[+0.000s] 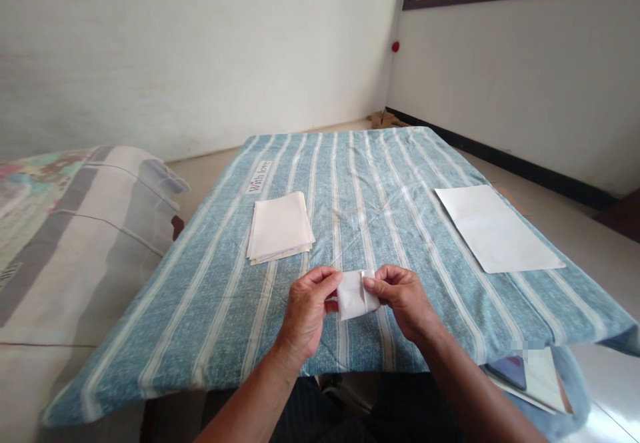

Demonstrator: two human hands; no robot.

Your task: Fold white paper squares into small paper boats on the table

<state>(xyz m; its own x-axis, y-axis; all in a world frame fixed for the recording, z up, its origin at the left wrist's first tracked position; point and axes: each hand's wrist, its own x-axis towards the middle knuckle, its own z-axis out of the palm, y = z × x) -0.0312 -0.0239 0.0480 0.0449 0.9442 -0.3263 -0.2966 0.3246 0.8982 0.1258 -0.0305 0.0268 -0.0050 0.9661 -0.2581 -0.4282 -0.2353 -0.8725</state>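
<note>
A small folded piece of white paper (354,298) is held up between both hands, just above the near part of the striped tablecloth. My left hand (311,303) pinches its left edge between thumb and fingers. On the right side, my right hand (404,298) grips it too, with the thumb pressed on the front near a raised fold. Beyond my left hand lies a stack of white paper sheets (281,224). A larger white sheet (500,229) rests flat on the right of the table.
The blue and white striped tablecloth (345,189) covers the table and hangs over its edges. At lower right, a phone (509,371) lies on papers on a blue seat (575,396). A bed or sofa with a pale cover (100,243) stands at left. White walls (200,49) rise behind.
</note>
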